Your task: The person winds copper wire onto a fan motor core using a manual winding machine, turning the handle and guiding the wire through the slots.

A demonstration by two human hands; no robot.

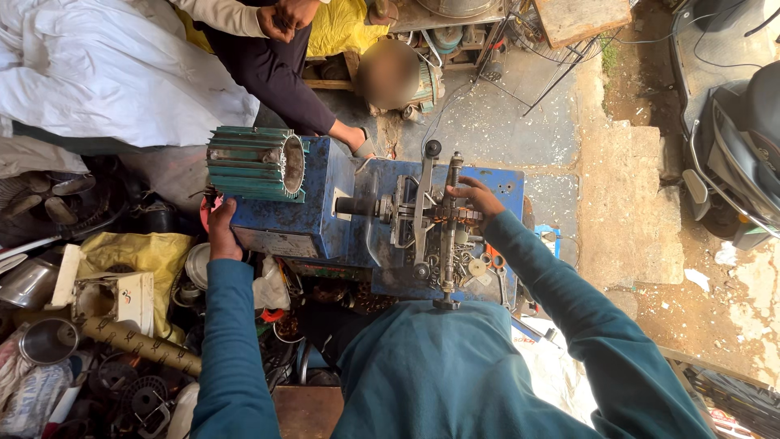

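Observation:
A worn blue machine (321, 211) stands in front of me, with a shaft and a metal frame on its right half. My right hand (474, 196) reaches into that frame and touches a small copper-wound part (455, 216) mounted on the spindle. At the machine's left side, just under a green ribbed motor housing (256, 162) resting on top, my left hand (219, 232) presses against the blue box. Both my arms wear teal sleeves.
Another person in a dark sleeve (280, 77) sits behind the machine. Scrap metal, a yellow bag (138, 254) and pots fill the left. Small metal parts (467, 264) lie on the machine's tray. Concrete ground and a scooter (743, 154) lie on the right.

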